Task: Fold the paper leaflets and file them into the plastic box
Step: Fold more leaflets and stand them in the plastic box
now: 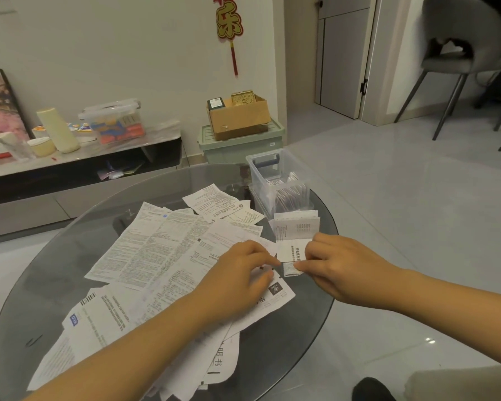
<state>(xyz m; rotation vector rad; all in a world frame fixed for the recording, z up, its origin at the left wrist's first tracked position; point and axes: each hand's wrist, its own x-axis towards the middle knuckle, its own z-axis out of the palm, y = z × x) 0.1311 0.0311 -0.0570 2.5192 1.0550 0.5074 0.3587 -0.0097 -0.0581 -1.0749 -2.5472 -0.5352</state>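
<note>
So mid-fold: right hand (334, 266) and left hand (243, 269) pinch a leaflet (291, 250), seemingly; next crease it, then the box (275, 175) upper right.

The right hand (334, 263) covers the near right corner of the small folded white paper leaflet (291, 250). Both forearms run out of the picture's lower edges. The loose spread of white printed leaflets (162, 256) carries print too small to read. The round dark glass tabletop (287, 342) is cut off below.
</note>
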